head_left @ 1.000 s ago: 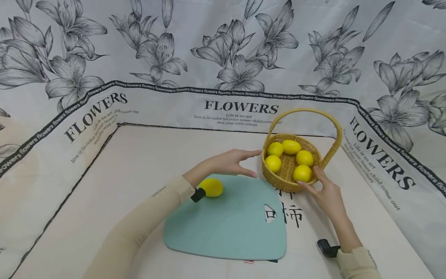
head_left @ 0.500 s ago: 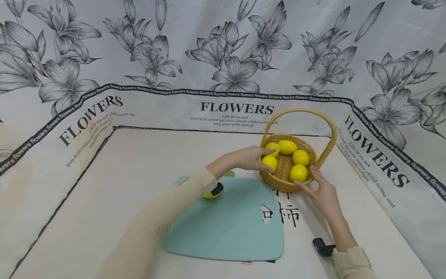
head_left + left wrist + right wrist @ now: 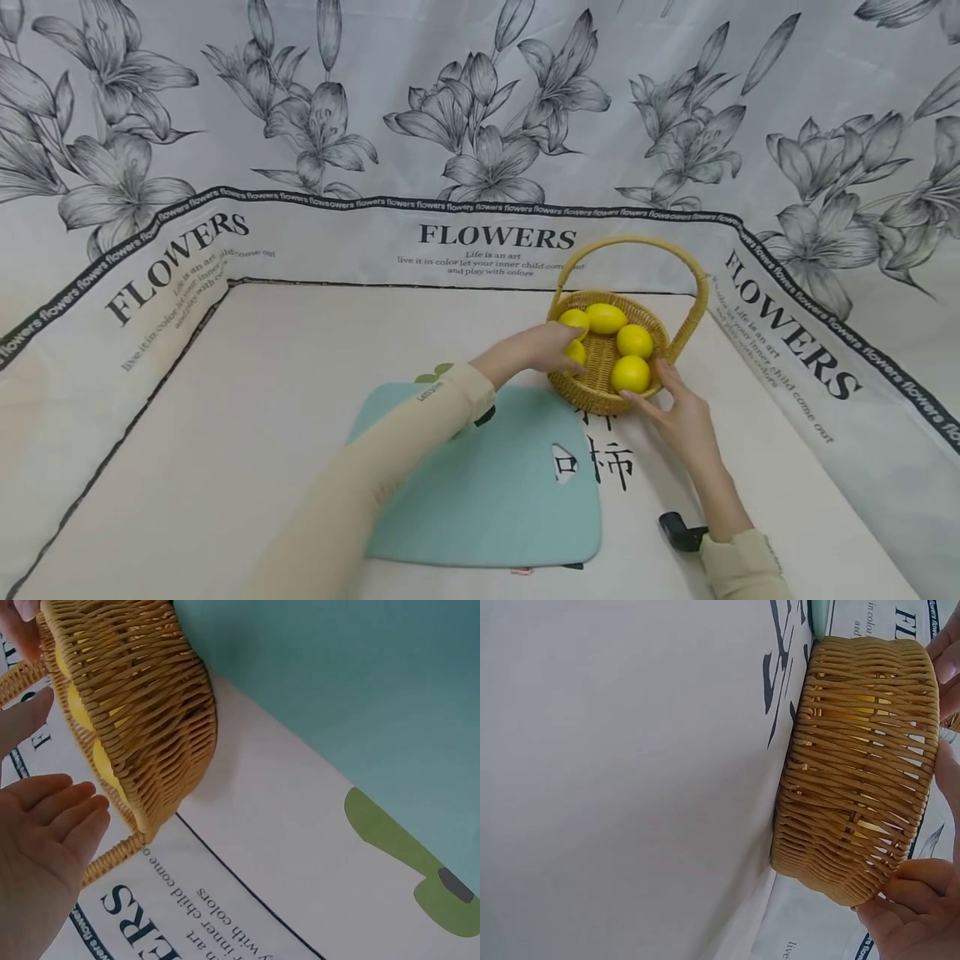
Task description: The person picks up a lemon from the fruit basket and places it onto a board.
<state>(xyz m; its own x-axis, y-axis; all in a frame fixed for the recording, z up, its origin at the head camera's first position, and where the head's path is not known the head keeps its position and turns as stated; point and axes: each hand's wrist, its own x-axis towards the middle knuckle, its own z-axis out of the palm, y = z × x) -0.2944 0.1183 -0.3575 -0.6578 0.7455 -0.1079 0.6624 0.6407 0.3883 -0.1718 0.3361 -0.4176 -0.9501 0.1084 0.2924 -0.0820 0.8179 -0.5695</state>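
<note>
A round wicker basket [image 3: 600, 396] with a tall handle holds several yellow lemons [image 3: 634, 342]. My left hand [image 3: 538, 346] reaches over its left rim, thumb and fingers spread around a lemon [image 3: 576, 353]. In the left wrist view that hand [image 3: 45, 832] has its thumb and fingers well apart beside the basket's opening. At the near right side, my right hand [image 3: 686, 417] grips the basket rim, and the right wrist view has its fingers [image 3: 907, 896] on the rim. A pale teal cutting board [image 3: 487, 500] lies in front, partly under my left forearm.
A black strap-like piece [image 3: 681, 532] sits at the right wrist. Printed characters [image 3: 611, 462] mark the white table surface [image 3: 187, 467] between board and basket. Green leaf print [image 3: 442, 372] shows behind the board. Flower-patterned cloth [image 3: 322, 125] rises behind and at both sides.
My left hand has moved right, from outside the basket to over its left rim and the lemons. The lemon on the board is now hidden by that arm. My right hand keeps its place.
</note>
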